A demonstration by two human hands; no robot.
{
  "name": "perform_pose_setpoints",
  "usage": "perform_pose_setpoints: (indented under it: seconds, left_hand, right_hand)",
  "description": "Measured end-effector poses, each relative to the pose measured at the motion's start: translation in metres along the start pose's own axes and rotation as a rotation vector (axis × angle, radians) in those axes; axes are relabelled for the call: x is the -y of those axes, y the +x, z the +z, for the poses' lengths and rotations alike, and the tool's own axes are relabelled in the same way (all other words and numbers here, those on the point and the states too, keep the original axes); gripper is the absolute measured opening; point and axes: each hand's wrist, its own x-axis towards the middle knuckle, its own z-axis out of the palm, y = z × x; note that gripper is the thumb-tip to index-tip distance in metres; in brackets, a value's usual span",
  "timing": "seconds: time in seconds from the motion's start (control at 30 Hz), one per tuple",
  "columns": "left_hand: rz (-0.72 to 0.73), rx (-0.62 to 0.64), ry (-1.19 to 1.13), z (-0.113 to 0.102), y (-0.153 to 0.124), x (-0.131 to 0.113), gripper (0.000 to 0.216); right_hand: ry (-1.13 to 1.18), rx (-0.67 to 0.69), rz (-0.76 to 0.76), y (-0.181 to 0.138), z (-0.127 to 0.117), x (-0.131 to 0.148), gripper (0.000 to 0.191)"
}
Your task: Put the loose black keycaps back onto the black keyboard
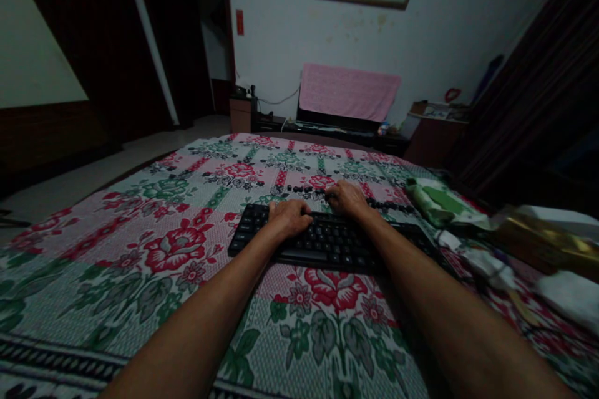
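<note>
A black keyboard (304, 255) lies on the flowered tablecloth in front of me. My left hand (290, 218) rests on its upper left part, fingers curled over and closed against the keyboard. Just past the far edge, a row of small black keycaps (302, 189) runs across the cloth. The row continues to the right of my hand as more keycaps (390, 206). At this row my right hand (347, 198) has its fingers bent together in a pinch on a small dark keycap, mostly covered by the fingers.
The patterned tablecloth (173, 249) covers the table. To the right are a green-and-white tissue pack (440, 202), crumpled white plastic (486, 265) and a gold-coloured box (543, 240). Beyond the table, a pink towel (349, 90) hangs over a dark screen by the wall.
</note>
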Motion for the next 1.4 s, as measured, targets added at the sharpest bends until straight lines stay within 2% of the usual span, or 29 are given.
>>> perform_pose_setpoints:
  seconds: [0.17, 0.3, 0.47, 0.63, 0.8, 1.03, 1.23, 1.4]
  left_hand:
    - [0.009, -0.005, -0.017, 0.0, -0.001, 0.0, 0.026]
    - [0.014, -0.037, -0.058, 0.0, -0.002, -0.001, 0.025]
    - [-0.001, -0.118, -0.231, -0.002, 0.001, 0.002, 0.028]
    - [0.07, -0.08, -0.319, 0.002, 0.005, 0.005, 0.032]
    - [0.105, -0.076, -0.384, 0.001, 0.005, 0.003, 0.034]
    - [0.068, -0.095, -0.433, -0.006, 0.004, 0.001, 0.03]
    - [0.085, -0.083, -0.405, -0.007, 0.002, -0.003, 0.03]
    - [0.108, -0.096, -0.414, -0.002, 0.002, -0.004, 0.029]
  right_hand:
    - [0.203, -0.127, -0.138, -0.015, -0.01, 0.003, 0.026]
    - [0.4, -0.165, -0.255, -0.032, -0.019, 0.008, 0.024]
    - [0.522, -0.196, -0.287, -0.047, -0.027, 0.021, 0.023]
    - [0.544, -0.183, -0.308, -0.051, -0.027, 0.033, 0.025]
    - [0.623, -0.184, -0.275, -0.052, -0.029, 0.039, 0.027]
    - [0.743, -0.256, -0.06, -0.052, -0.03, 0.044, 0.022]
    - [0.666, -0.261, -0.023, -0.054, -0.031, 0.045, 0.02]
    - [0.586, -0.253, -0.066, -0.056, -0.032, 0.045, 0.021]
